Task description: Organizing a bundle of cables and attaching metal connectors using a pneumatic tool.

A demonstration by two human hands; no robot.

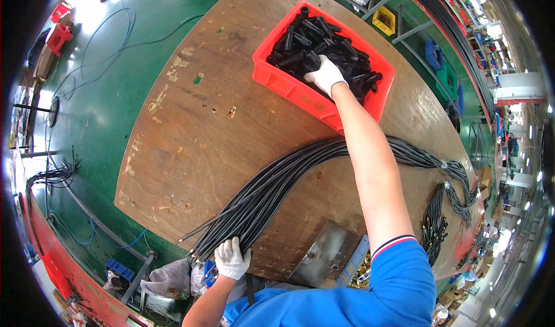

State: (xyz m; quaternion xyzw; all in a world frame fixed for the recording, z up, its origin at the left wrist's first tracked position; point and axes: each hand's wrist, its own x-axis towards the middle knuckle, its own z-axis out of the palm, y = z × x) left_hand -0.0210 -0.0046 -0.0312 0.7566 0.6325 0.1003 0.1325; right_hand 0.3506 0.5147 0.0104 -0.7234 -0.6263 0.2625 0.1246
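My right hand (327, 75), in a white glove, reaches into a red plastic crate (296, 95) heaped with black ribbed tubular pieces (347, 54). Its fingers close around one black tubular piece (311, 62), partly hidden by the glove. At the table's near edge my left hand (232, 259), also gloved in white, is bent over the end of a thick bundle of black cables (260, 203). Small metal tips show at the cable ends beside it. The bundle curves away to the right and passes beneath my right forearm.
The worn brown wooden table (191, 136) carries everything here. A smaller tied cable bundle (435, 223) lies at its right. Near me are a grey metal plate (324, 252) and a blue-edged tray (354, 262) of small brass-coloured parts. Beyond the far edge sits a yellow bin (384, 21).
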